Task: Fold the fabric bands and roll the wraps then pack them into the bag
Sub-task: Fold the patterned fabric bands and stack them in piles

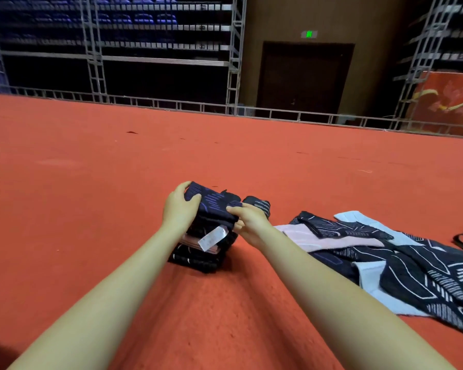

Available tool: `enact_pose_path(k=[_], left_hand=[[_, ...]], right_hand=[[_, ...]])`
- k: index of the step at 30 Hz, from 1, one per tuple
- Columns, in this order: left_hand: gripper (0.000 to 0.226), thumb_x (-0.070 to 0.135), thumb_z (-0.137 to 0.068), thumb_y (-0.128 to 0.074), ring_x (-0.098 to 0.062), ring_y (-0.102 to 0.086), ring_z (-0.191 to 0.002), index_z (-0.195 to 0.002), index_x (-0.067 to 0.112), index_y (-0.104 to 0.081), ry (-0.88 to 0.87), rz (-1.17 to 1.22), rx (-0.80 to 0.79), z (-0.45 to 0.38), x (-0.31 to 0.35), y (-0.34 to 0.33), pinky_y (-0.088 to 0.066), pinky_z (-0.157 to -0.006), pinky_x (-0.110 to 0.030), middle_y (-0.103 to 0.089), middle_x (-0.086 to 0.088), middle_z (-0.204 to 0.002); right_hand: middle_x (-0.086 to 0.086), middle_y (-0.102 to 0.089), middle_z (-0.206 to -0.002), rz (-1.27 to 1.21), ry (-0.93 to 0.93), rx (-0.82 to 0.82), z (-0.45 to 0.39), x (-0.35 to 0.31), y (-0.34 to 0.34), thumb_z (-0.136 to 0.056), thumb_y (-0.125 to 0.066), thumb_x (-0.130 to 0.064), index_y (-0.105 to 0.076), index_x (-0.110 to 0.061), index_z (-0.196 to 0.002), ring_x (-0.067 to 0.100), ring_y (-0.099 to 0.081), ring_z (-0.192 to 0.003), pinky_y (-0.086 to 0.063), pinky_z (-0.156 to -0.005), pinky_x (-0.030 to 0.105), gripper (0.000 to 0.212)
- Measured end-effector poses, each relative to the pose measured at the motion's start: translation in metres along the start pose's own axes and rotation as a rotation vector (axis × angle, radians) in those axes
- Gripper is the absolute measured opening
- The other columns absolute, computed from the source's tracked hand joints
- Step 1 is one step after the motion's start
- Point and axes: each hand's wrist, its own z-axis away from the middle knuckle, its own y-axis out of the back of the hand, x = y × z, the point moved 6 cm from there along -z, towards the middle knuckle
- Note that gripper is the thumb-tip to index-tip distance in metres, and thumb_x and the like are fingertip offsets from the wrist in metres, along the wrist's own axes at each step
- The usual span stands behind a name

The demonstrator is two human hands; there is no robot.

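Navy folded band (pixel 211 206) sits clamped between our left hand (pixel 181 208) and right hand (pixel 247 218) fingers; beneath them the stack (pixel 198 252) could topple if we press unevenly

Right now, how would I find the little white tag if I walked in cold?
On the red carpet, find the stack of folded dark bands between the left hand and right hand. The white tag sticks out of its front, the only white paper-like strip there.
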Motion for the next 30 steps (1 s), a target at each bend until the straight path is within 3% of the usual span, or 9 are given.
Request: enact_pose_path(k=[2, 5, 8, 12, 15, 17, 19, 22, 30], left_hand=[[0.048, 0.02, -0.087, -0.055, -0.03, -0.051, -0.119, -0.135, 0.016, -0.049, 0.033, -0.256, -0.08, -0.015, -0.024, -0.004, -0.039, -0.095, -0.031, -0.057, -0.011, -0.129], [0.048, 0.022, -0.09, -0.048, -0.031, -0.045, -0.126, -0.138, 0.022, -0.045, 0.143, -0.402, -0.285, -0.014, -0.058, -0.013, -0.034, -0.101, -0.031, -0.052, -0.01, -0.136], [0.028, 0.016, -0.092, -0.042, -0.02, -0.058, -0.109, -0.112, 0.023, -0.06, 0.132, -0.052, -0.321, -0.005, -0.063, -0.013, -0.041, -0.09, -0.03, -0.065, 0.0, -0.116], [0.022, 0.018, -0.093, -0.044, -0.013, -0.061, -0.094, -0.104, 0.019, -0.064, 0.119, 0.207, -0.173, -0.005, -0.058, 0.005, -0.044, -0.084, -0.027, -0.069, 0.004, -0.102], [0.019, 0.014, -0.091, -0.044, -0.014, -0.059, -0.088, -0.097, 0.019, -0.062, 0.112, 0.078, -0.244, -0.003, -0.062, 0.001, -0.042, -0.071, -0.019, -0.067, 0.004, -0.093], [0.019, 0.014, -0.091, -0.045, -0.016, -0.058, -0.093, -0.1, 0.023, -0.06, 0.13, 0.013, -0.284, -0.001, -0.066, -0.002, -0.041, -0.068, -0.017, -0.065, 0.006, -0.093], [0.029, 0.021, -0.092, -0.049, -0.019, -0.056, -0.11, -0.12, 0.022, -0.056, 0.141, -0.023, -0.266, -0.004, -0.065, 0.0, -0.044, -0.084, -0.024, -0.064, 0.004, -0.113], [0.061, 0.032, -0.091, -0.053, -0.025, -0.036, -0.135, -0.146, 0.016, -0.031, 0.125, -0.22, -0.209, -0.01, -0.06, 0.008, -0.03, -0.11, -0.035, -0.04, -0.008, -0.146], [0.046, 0.027, -0.089, -0.053, -0.025, -0.026, -0.138, -0.134, 0.016, -0.05, -0.238, -0.58, -0.164, 0.018, -0.019, -0.001, -0.026, -0.112, -0.04, -0.04, -0.011, -0.144]], right_hand=[[0.01, -0.061, -0.088, 0.23, -0.009, 0.106, -0.015, 0.015, -0.001, -0.082, -0.066, -0.011, -0.06, -0.012, -0.088, 0.017, -0.057, -0.068, -0.046, -0.064, 0.027, 0.008], [0.007, -0.066, -0.104, 0.662, -0.075, 0.225, -0.025, 0.046, 0.006, -0.072, -0.061, -0.048, -0.066, -0.015, -0.101, 0.026, -0.06, -0.096, -0.046, -0.083, 0.032, 0.045], [0.007, -0.063, -0.109, 0.567, -0.018, 0.175, -0.026, 0.05, -0.006, -0.092, -0.05, -0.029, -0.062, -0.009, -0.104, 0.025, -0.057, -0.098, -0.04, -0.079, 0.028, 0.027], [0.009, -0.047, -0.139, 0.644, 0.102, 0.193, -0.029, 0.038, -0.024, -0.098, -0.036, -0.02, -0.041, -0.004, -0.136, 0.028, -0.044, -0.126, -0.036, -0.098, 0.031, 0.042], [0.014, -0.056, -0.128, 0.698, 0.046, 0.166, -0.032, 0.054, -0.026, -0.095, -0.036, -0.02, -0.051, -0.005, -0.123, 0.027, -0.052, -0.11, -0.037, -0.081, 0.029, 0.035], [0.01, -0.061, -0.12, 0.62, 0.021, 0.132, -0.03, 0.06, -0.02, -0.094, -0.04, -0.027, -0.058, -0.009, -0.115, 0.026, -0.056, -0.106, -0.04, -0.083, 0.03, 0.033], [0.005, -0.065, -0.113, 0.533, 0.031, 0.108, -0.026, 0.059, -0.014, -0.092, -0.044, -0.035, -0.062, -0.013, -0.109, 0.022, -0.059, -0.103, -0.044, -0.089, 0.032, 0.033], [0.003, -0.064, -0.115, 0.54, 0.053, 0.102, -0.02, 0.043, -0.004, -0.09, -0.042, -0.044, -0.062, -0.013, -0.112, 0.019, -0.058, -0.104, -0.044, -0.093, 0.035, 0.043], [0.007, -0.058, -0.128, 0.97, 0.225, 0.241, 0.025, 0.001, 0.087, -0.092, -0.051, -0.025, -0.054, -0.009, -0.127, 0.025, -0.054, -0.116, -0.043, -0.096, 0.036, 0.039]])
